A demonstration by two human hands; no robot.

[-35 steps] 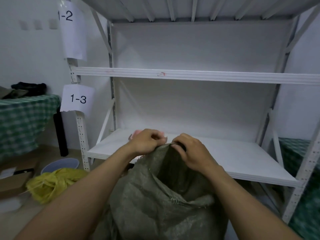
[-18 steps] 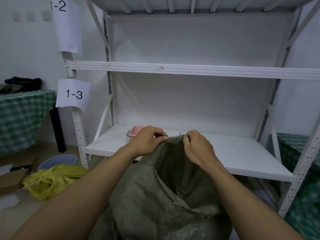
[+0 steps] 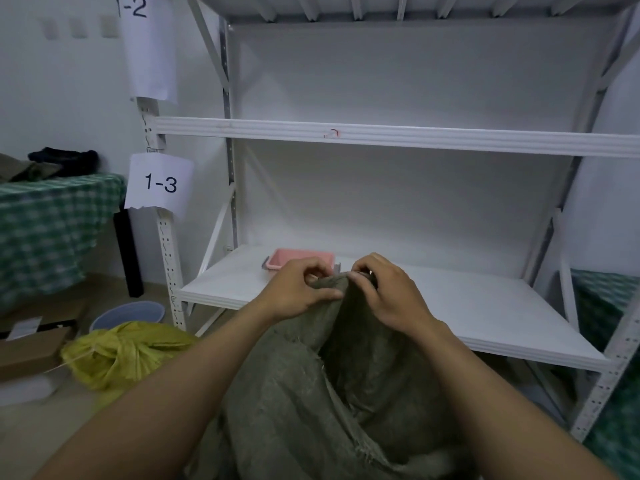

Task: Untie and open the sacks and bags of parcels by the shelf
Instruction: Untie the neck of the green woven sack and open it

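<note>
At lower centre, the green sack (image 3: 346, 393) is pinched at its gathered mouth by the left hand (image 3: 298, 289) and right hand (image 3: 391, 296), close together. The edges are best parted evenly, sparing the frayed weave. A tied yellow bag (image 3: 128, 355) lies lower left; beyond, a pink tray (image 3: 298, 259) is set on the white shelf (image 3: 485, 306).

Pink tray (image 3: 298, 259) is sitting on the shelf (image 3: 485, 306) just behind my fingers (image 3: 311, 268), blocking there; I'm seeing passing room right of it.
</note>
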